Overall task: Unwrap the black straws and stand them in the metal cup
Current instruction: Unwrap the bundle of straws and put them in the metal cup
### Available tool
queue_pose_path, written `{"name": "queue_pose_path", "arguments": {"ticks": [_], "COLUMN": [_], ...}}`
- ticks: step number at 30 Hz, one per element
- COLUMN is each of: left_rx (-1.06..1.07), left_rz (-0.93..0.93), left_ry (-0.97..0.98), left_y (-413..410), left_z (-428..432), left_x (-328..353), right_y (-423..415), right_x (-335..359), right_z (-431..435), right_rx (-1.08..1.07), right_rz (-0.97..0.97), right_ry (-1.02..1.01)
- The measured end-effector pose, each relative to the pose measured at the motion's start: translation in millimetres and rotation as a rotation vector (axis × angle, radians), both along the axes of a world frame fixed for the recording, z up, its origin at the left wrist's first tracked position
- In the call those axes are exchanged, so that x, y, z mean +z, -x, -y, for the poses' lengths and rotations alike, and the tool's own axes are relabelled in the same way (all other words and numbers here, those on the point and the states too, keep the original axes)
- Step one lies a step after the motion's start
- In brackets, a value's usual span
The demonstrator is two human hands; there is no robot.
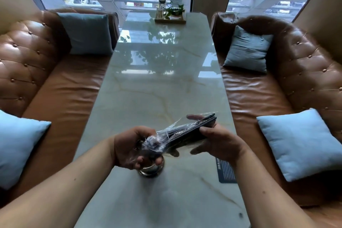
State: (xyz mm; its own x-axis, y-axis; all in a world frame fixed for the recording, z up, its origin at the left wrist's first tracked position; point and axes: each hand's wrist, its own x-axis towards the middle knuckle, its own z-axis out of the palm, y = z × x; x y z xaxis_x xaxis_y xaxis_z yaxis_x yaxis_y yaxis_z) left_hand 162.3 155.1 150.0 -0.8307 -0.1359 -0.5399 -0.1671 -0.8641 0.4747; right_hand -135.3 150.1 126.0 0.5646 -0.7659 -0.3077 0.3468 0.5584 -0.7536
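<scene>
The left hand (132, 147) hides most of the metal cup (151, 169) on the table (159, 89); its fingers squeeze the clear wrap (166, 132). The right hand (220, 141) pinches the black straws (192, 132); too bunched to count.

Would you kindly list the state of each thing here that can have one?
Straws: bundled, still in wrap, held above the table.
Wrap: clear, crumpled, partly loosened.
Cup: upright on the table, under the left hand; no straws in it.
Left hand: closed on the wrapped end.
Right hand: gripping the straws' other end.
</scene>
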Motion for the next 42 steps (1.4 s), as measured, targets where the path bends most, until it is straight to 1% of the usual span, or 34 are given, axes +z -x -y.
{"name": "queue_pose_path", "arguments": {"ticks": [2, 4, 7, 8, 9, 11, 13, 14, 15, 19, 20, 22, 24, 26, 29, 30, 32, 33, 35, 36, 38, 42], "left_rx": [-0.029, -0.011, 0.145, 0.198, 0.247, 0.392, 0.623, 0.704, 0.734, 0.659, 0.647, 0.631, 0.620, 0.606, 0.603, 0.642, 0.807, 0.899, 1.017, 1.027, 1.010, 1.038], "left_rz": [-0.027, -0.023, 0.063, 0.084, 0.103, 0.189, 0.343, 0.413, 0.467, 0.641, 0.692, 0.756, 0.755, 0.721, 0.718, 0.725, 0.731, 0.707, 0.583, 0.525, 0.470, 0.450], "left_ry": [-0.002, -0.012, -0.045, -0.036, 0.018, 0.251, 0.519, 0.633, 0.739, 1.118, 1.191, 1.278, 1.292, 1.262, 1.245, 1.239, 1.195, 1.147, 1.038, 1.013, 1.028, 1.086], "left_y": [-4, -5, -4, -4, -3, 1, 6, 9, 11, 11, 10, 7, 6, 5, 6, 6, 4, 1, -7, -11, -18, -24], "left_z": [3, 4, 5, 4, 4, 2, -3, -5, -6, -8, -8, -11, -13, -16, -18, -17, -11, -7, 1, 3, 6, 10], "left_x": [3, 7, 11, 12, 12, 14, 17, 18, 18, 15, 15, 15, 16, 19, 21, 21, 21, 22, 26, 28, 32, 37], "right_y": [-6, -10, -8, -7, -6, -6, -7, -9, -10, -12, -10, -5, 0, 3, 6, 7, 10, 13, 17, 17, 18, 17], "right_x": [6, 5, -4, -8, -11, -17, -21, -23, -24, -20, -19, -18, -15, -12, -9, -8, -3, 0, 7, 11, 16, 27], "right_z": [-4, -7, -12, -14, -16, -19, -21, -22, -23, -22, -22, -21, -22, -22, -22, -22, -20, -20, -17, -16, -12, -6], "right_rx": [0.020, -0.011, -0.103, -0.142, -0.185, -0.274, -0.332, -0.350, -0.362, -0.371, -0.367, -0.364, -0.360, -0.353, -0.351, -0.348, -0.339, -0.335, -0.327, -0.327, -0.341, -0.409], "right_rz": [-0.050, -0.081, -0.105, -0.106, -0.105, -0.094, -0.087, -0.084, -0.079, -0.059, -0.058, -0.058, -0.063, -0.080, -0.095, -0.092, -0.084, -0.083, -0.105, -0.126, -0.135, -0.116], "right_ry": [0.023, 0.016, -0.020, -0.034, -0.053, -0.087, -0.105, -0.113, -0.122, -0.118, -0.104, -0.080, -0.057, -0.032, -0.003, 0.017, 0.070, 0.094, 0.129, 0.135, 0.141, 0.150]}}
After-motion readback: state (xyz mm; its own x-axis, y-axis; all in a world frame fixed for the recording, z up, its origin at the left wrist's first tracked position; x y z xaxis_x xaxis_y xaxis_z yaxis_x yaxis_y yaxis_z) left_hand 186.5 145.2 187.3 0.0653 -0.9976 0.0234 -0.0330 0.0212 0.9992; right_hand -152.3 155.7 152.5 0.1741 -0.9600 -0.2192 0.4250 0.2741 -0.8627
